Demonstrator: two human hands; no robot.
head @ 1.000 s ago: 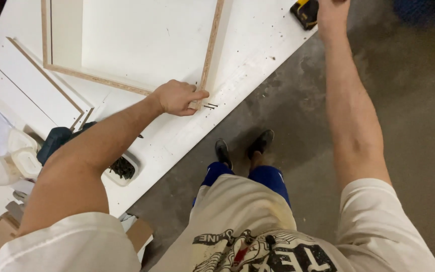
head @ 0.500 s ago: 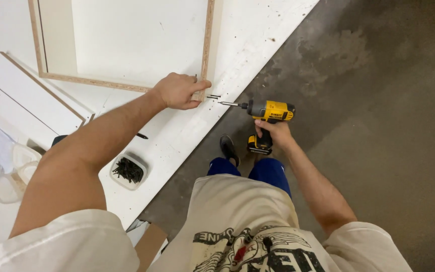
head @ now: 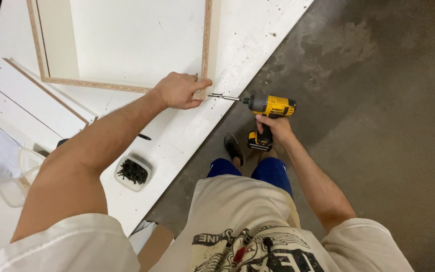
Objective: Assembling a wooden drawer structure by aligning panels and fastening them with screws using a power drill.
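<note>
A white chipboard box frame point(head: 127, 40) lies on the white worktable point(head: 177, 136). My left hand point(head: 179, 90) grips the frame's near right corner, thumb against the side panel point(head: 207, 45). My right hand point(head: 273, 128) holds a yellow and black cordless driver point(head: 268, 108) by its handle, off the table's edge. The driver points left, and a screw on its bit point(head: 222, 96) touches the corner next to my left thumb.
A small white tub of dark screws point(head: 133, 172) sits on the table near my left elbow. White panels point(head: 36, 111) lie left of the frame, and clear plastic containers point(head: 18, 176) at the far left. A dark pen point(head: 144, 136) lies on the table. Grey concrete floor point(head: 378, 100) is to the right.
My right hand brought the driver from the far upper right down to the frame's corner. Over the last half second the bit closed in on the corner, where my left hand still grips.
</note>
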